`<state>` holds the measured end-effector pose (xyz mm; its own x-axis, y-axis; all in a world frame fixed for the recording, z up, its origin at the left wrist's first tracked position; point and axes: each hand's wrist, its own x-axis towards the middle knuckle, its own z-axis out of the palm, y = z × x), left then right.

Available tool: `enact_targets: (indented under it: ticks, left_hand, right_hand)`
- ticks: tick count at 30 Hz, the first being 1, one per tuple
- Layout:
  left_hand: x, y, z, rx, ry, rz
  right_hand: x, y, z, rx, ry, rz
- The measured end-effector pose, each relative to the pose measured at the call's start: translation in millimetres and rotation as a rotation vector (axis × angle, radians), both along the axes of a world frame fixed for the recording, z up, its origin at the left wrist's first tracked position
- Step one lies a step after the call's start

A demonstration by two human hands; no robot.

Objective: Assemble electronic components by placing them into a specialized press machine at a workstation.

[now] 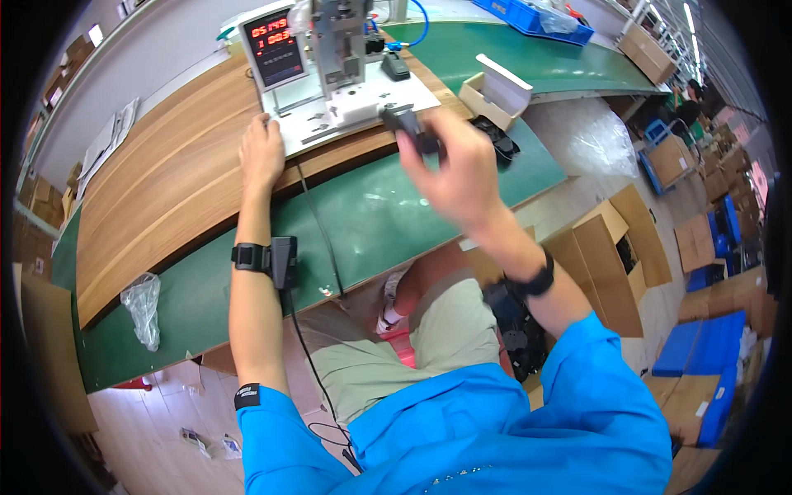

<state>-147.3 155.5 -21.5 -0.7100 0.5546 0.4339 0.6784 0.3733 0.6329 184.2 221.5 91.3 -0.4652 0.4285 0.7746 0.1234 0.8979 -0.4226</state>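
My right hand [462,169] is closed around a small black plastic device [419,136], somewhat blurred, above the front edge of a machine's white base plate [359,103]. My left hand [262,154] rests at the plate's left front corner, on the wooden board [177,177], and holds nothing visible. On the plate stands the machine's metal column [340,49], with a display box [275,49] showing red digits to its left. Another black block [395,68] sits on the plate's far right part.
An open white carton [497,92] stands right of the plate, with black items [497,142] beside it. A clear plastic bag [143,309] lies on the green tabletop [379,223] at left. A blue crate [540,21] sits far back; an open cardboard box [606,256] is below right.
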Motion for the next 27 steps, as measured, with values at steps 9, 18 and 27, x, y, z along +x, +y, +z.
enact_targets:
  ticks: [9, 18, 27]
  left_hand:
    - [-39, 23, -31, -0.023, 0.095, -0.142]
    - [-100, 29, -47, 0.030, 0.020, -0.168]
    - [-101, 13, -40, 0.024, 0.006, -0.125]
  right_hand:
    - [258, -54, -145, -0.564, -0.365, -0.525]
    - [411, -94, -382, -1.131, -0.626, -0.784]
    - [401, -111, -407, -0.788, -0.520, -0.992]
